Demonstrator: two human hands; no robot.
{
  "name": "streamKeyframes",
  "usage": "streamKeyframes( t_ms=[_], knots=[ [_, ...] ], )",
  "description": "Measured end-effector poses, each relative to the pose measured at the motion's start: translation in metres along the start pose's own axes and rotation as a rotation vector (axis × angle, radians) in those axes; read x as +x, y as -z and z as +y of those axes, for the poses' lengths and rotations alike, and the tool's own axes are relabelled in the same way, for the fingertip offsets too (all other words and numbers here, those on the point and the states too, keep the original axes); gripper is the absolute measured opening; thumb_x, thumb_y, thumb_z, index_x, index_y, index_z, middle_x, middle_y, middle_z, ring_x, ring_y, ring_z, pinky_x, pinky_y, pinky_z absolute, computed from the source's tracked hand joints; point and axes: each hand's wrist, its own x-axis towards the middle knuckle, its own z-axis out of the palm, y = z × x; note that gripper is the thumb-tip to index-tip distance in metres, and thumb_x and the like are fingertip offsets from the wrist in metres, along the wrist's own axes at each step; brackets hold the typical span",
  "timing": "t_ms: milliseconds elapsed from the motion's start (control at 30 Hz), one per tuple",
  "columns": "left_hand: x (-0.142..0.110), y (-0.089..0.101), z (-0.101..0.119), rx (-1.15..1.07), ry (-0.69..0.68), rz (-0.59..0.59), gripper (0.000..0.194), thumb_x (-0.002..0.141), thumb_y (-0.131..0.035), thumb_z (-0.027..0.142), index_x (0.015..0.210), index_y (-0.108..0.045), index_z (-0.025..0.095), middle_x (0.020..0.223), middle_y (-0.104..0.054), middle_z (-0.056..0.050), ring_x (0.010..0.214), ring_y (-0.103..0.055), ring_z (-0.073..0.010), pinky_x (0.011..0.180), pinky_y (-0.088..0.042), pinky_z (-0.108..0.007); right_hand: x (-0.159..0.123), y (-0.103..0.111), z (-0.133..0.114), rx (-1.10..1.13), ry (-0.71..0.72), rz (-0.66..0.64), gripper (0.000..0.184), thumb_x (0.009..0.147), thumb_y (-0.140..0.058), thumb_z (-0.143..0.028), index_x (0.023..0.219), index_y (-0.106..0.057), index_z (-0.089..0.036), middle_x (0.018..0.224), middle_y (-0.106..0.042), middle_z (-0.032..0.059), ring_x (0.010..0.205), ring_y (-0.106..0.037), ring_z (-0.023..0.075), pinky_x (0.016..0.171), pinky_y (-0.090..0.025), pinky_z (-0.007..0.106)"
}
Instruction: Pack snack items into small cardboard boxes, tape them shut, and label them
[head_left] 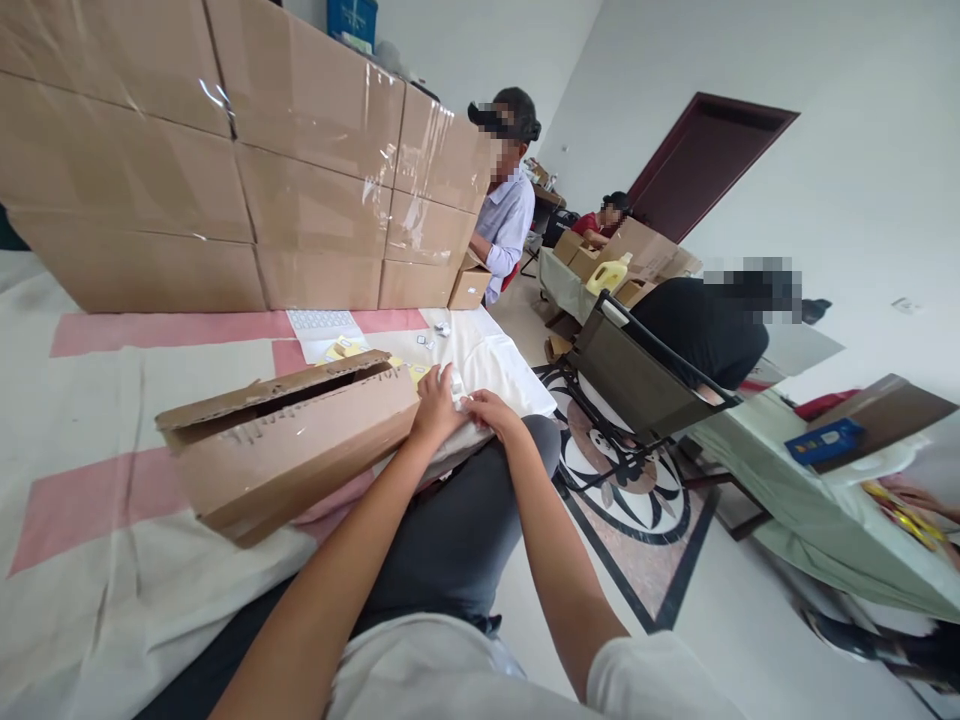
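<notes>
From the head view, I see a person at a table spread with a pink-and-white cloth [120, 390], both forearms reaching forward to the table's near edge. The left hand [437, 405] is curled around a small white piece [457, 385], gripping it between thumb and fingers. The right hand [491, 412] has its fingertips drawn in at the same piece, on its near side; whether they pinch it or merely touch it I cannot tell. The piece sits between the hands, off the end of a long carton [300, 450] and close above the person's knee.

The step in hand, as I judge it, is two-handed fingertip work on that piece; its shape is too small to make out. The next move seems to call for a steady left grip and a light, precise right one, with the left wrist minding the carton, which lies just beside it. Whether wrist and carton touch is unclear.

The carton rests on the cloth, a long gap open along its ragged top. Beyond it lie a pale sheet [322, 324] and, farther right, some small white bits [442, 329]. Taped boxes [315, 180] stand stacked behind, and a co-worker in a pale shirt [513, 225] sits past their end.
</notes>
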Motion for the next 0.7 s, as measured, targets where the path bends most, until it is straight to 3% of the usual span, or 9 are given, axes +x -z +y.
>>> streamKeyframes(
  t_ms=[267, 433, 567, 633, 700],
  knots=[
    [-0.0003, -0.0007, -0.0033, 0.001, -0.019, -0.016, 0.087, 0.075, -0.075, 0.033, 0.150, -0.034, 0.013, 0.151, -0.040, -0.026, 0.140, -0.039, -0.0421, 0.117, -0.035, -0.057, 0.0026, 0.0017, -0.0010, 0.010, -0.023, -0.039, 0.032, 0.083, -0.077, -0.038, 0.082, -0.051, -0.021, 0.048, -0.048, -0.0092, 0.037, -0.035, 0.0069, 0.039, -0.024, 0.022],
    [-0.0003, 0.0016, -0.0020, -0.004, -0.032, -0.008, 0.089, 0.072, -0.077, 0.032, 0.148, -0.035, 0.011, 0.148, -0.042, -0.026, 0.138, -0.041, -0.0438, 0.116, -0.037, -0.057, 0.0020, 0.0019, -0.0036, -0.011, -0.036, -0.044, 0.041, 0.077, -0.083, -0.044, 0.078, -0.049, -0.022, 0.049, -0.051, -0.0085, 0.036, -0.036, 0.0067, 0.037, -0.025, 0.022],
    [-0.0007, 0.0029, -0.0005, -0.024, -0.037, 0.001, 0.088, 0.071, -0.077, 0.030, 0.147, -0.036, 0.010, 0.148, -0.042, -0.026, 0.138, -0.042, -0.0431, 0.116, -0.038, -0.055, 0.0035, 0.0019, -0.0030, -0.046, -0.043, -0.043, 0.040, 0.081, -0.081, -0.047, 0.078, -0.051, -0.020, 0.051, -0.049, -0.0086, 0.038, -0.036, 0.0061, 0.037, -0.025, 0.021],
    [-0.0011, 0.0037, 0.0004, -0.037, -0.034, 0.004, 0.088, 0.071, -0.078, 0.030, 0.147, -0.037, 0.011, 0.148, -0.043, -0.026, 0.138, -0.043, -0.0423, 0.115, -0.039, -0.055, 0.0051, 0.0028, -0.0029, -0.075, -0.061, -0.056, 0.035, 0.087, -0.075, -0.046, 0.083, -0.056, -0.017, 0.058, -0.054, -0.0063, 0.042, -0.041, 0.0058, 0.040, -0.031, 0.019],
    [-0.0013, 0.0043, 0.0012, -0.051, -0.025, 0.007, 0.091, 0.069, -0.080, 0.030, 0.147, -0.037, 0.013, 0.148, -0.043, -0.026, 0.138, -0.044, -0.0418, 0.113, -0.040, -0.055, 0.0068, 0.0041, -0.0031, -0.107, -0.088, -0.078, 0.030, 0.095, -0.067, -0.043, 0.096, -0.063, -0.014, 0.077, -0.064, -0.0009, 0.056, -0.055, 0.0082, 0.051, -0.047, 0.021]
  ],
)
